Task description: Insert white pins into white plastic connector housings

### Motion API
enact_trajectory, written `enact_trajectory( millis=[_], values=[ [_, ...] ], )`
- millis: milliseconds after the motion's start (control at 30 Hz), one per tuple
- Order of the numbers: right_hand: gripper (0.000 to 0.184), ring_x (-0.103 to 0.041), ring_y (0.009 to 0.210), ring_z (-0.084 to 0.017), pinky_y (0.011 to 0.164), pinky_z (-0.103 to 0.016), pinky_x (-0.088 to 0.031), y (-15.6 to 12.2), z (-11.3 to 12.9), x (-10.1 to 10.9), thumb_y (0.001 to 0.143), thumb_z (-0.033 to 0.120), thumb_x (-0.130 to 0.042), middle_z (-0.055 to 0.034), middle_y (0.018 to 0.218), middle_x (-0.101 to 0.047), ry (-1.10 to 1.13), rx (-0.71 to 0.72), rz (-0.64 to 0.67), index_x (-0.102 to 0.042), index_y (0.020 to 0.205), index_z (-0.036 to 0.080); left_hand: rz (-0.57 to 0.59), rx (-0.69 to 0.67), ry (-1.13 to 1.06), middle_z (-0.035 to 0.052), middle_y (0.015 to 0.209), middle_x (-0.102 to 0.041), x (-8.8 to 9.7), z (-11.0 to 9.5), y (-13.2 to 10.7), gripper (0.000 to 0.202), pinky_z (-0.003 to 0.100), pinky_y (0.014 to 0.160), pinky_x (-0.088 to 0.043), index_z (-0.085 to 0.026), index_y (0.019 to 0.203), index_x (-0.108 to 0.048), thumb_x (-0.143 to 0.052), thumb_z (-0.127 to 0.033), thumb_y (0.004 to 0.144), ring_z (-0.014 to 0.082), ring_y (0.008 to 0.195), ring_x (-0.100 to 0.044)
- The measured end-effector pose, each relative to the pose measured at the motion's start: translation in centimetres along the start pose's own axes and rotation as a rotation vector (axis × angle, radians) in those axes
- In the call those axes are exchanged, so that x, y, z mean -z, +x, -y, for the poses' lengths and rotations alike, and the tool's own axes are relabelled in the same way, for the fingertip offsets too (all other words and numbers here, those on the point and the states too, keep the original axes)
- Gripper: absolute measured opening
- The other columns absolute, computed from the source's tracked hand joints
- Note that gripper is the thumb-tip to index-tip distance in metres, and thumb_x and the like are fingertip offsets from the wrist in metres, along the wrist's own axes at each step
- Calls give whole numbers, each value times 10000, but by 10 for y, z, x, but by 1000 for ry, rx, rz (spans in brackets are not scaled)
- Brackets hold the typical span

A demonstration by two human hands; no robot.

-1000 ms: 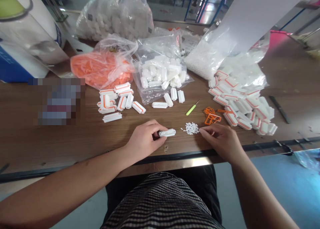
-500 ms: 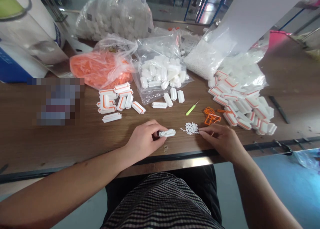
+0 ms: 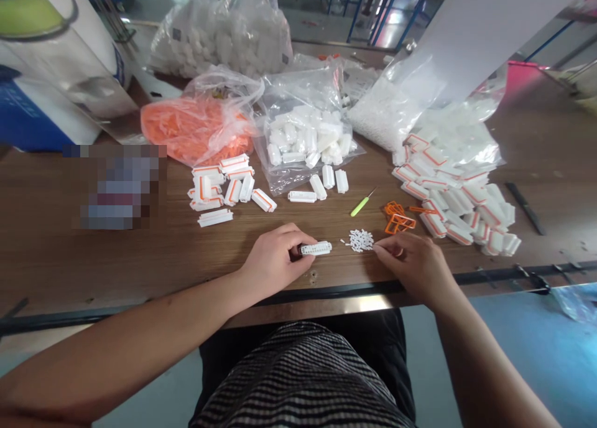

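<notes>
My left hand is closed round one end of a white plastic connector housing, whose face shows rows of small holes. To its right lies a small pile of white plugs on the tabletop. The fingertips of my right hand are pinched together at the right edge of this pile; whatever is between them is too small to make out. Orange plastic frames lie just beyond my right hand. A pick with a lime-green handle rests behind the pile.
White housings with orange strips lie in a left group and a larger right heap. Behind stand bags of orange parts, white housings and tiny white pieces. A dark flat strip lies far right.
The whole view has shifted slightly to the right. My left hand keeps its hold on the connector housing, and my right fingertips stay pinched at the edge of the pile.
</notes>
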State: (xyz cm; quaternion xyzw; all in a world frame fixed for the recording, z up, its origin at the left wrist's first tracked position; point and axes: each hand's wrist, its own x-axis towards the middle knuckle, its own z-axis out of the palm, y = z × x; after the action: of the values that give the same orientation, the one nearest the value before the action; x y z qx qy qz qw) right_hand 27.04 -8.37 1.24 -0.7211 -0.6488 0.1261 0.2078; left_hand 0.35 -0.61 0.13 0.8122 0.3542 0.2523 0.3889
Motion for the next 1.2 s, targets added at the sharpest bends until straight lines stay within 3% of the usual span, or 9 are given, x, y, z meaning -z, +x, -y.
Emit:
enact_trajectory(
  millis=[133,200,367,900,1200],
  values=[
    [170,-636,671,-185,685,-329,-439,3,24,-4,823,335,-620,-6,701,-702,230,21,-69,-690,705,236,-9,-13,-6,2,817,-622,-2,1,-1,160,255,623,-470,-189,959,-720,-643,-202,819,103,635,-567],
    [149,-638,699,-184,699,-329,-449,6,40,-11,837,313,-616,-13,738,-705,329,91,-12,-687,732,234,-23,-16,-20,-5,801,-609,-3,1,-1,159,246,605,-460,-196,957,-721,-642,-201,819,100,625,-558],
    [149,-587,675,-162,764,-356,-404,14,63,-26,869,244,-594,3,701,-658,273,229,71,-680,750,220,-16,-20,-20,-5,795,-608,-2,0,-1,163,247,610,-453,-190,961,-725,-653,-174,816,103,633,-557],
    [143,-556,658,-153,679,-308,-411,15,60,-33,874,273,-601,10,689,-657,357,149,100,-680,764,227,11,6,-6,3,826,-621,0,-2,-1,175,248,616,-455,-199,967,-723,-667,-157,807,109,658,-566],
    [164,-580,690,-166,769,-356,-409,16,59,-35,885,295,-586,3,704,-672,309,189,72,-665,756,232,10,1,8,3,830,-626,0,-2,-1,173,244,615,-460,-199,979,-722,-664,-171,818,107,656,-567]
  ],
)
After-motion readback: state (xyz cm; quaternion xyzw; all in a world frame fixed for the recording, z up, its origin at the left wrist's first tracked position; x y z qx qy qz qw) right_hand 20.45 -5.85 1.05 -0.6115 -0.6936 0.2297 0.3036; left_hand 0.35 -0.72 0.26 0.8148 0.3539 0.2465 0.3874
